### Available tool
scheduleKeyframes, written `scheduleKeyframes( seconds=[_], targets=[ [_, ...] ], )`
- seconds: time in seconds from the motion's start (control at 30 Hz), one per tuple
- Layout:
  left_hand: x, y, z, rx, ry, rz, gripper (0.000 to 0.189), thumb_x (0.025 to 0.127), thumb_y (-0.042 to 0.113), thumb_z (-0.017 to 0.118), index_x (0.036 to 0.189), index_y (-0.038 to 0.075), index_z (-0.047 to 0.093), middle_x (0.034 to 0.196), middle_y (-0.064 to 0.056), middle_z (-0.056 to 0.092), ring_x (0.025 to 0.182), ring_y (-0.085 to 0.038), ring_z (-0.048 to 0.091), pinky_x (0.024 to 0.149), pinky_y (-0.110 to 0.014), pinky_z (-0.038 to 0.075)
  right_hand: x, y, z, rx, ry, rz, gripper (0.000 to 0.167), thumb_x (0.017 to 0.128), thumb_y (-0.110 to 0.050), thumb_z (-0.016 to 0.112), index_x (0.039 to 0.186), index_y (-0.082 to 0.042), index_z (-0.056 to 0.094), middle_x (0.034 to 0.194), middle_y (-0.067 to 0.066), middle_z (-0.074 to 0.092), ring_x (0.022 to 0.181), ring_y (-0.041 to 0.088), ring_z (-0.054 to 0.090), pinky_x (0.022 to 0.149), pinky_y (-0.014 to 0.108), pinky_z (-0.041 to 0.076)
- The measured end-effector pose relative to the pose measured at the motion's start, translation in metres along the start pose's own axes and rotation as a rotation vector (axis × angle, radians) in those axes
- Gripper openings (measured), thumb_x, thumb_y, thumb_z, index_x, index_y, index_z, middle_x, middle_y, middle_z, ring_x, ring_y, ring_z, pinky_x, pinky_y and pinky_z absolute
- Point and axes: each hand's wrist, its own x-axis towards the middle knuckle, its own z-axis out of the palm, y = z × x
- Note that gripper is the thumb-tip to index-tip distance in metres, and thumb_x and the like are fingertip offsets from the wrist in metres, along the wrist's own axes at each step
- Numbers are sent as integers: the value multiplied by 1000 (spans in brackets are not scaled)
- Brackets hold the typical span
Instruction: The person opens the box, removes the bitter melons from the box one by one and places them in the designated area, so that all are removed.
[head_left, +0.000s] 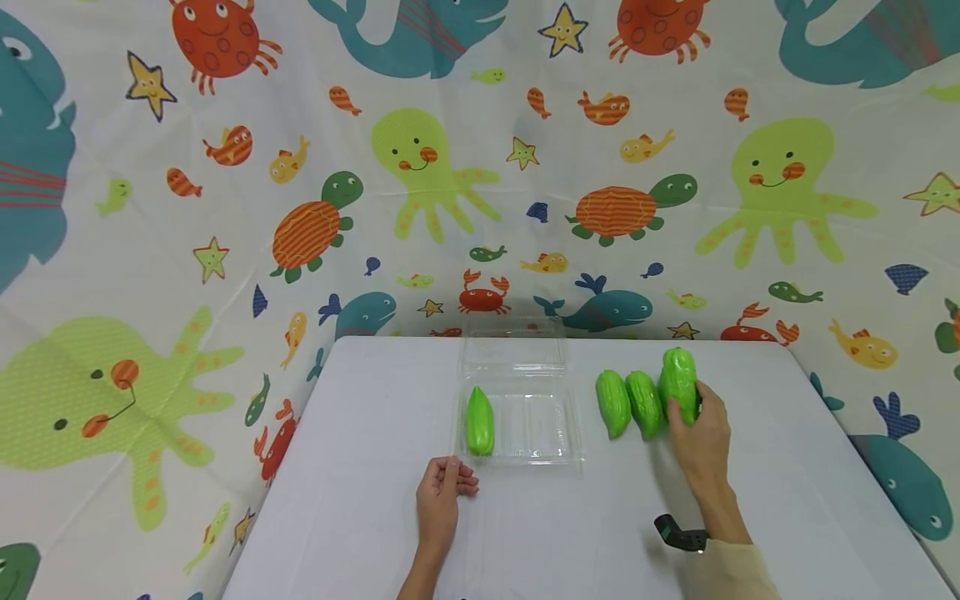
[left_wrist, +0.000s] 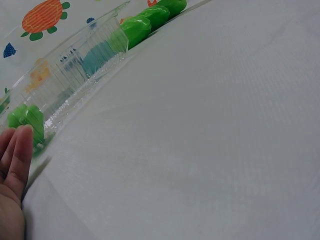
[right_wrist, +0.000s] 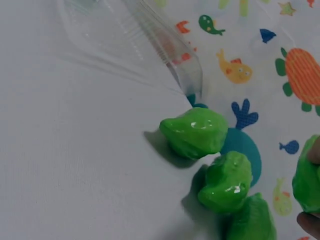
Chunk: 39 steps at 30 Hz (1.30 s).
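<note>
My right hand [head_left: 703, 433] pinches a glossy green bitter melon [head_left: 678, 379] between thumb and fingers. In the right wrist view this bitter melon [right_wrist: 306, 182] is raised at the right edge. Beside it lie more: a left one [head_left: 613, 404], a middle one [head_left: 645, 404] and a third [right_wrist: 252, 222], which the held one mostly hides in the head view. A clear plastic container [head_left: 536, 460] has its lid open at the back; one bitter melon [head_left: 480, 423] lies in its left end. My left hand [head_left: 441, 496] is loosely bent by the container's front left corner; contact cannot be told.
A white table [head_left: 360, 500] carries everything. Behind and beside it hangs a cloth [head_left: 480, 192] printed with sea animals. The clear lid [head_left: 513, 346] stands up at the table's back edge. A black wrist device [head_left: 678, 533] sits at my right wrist.
</note>
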Motion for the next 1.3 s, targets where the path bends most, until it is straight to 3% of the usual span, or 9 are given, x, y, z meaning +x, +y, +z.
scheduleKeyframes(
  seconds=[0.6,1.3],
  targets=[
    [4,2,-3,2,-8,-11,36,104,32,55,101,-3,58,89,-20,67,72,-19,72,66,-33,65,5,17,-10,-82,-49,121,49,93,-6,63,134,15,47,131,37,52,118,49,50,96,65,45],
    [7,6,-5,-6,-15,-8,33,104,30,55,100,-3,58,88,-20,67,71,-19,72,66,-33,65,11,37,-12,-133,-80,175,47,95,-3,58,135,17,45,130,39,51,118,53,48,96,65,41]
  ],
)
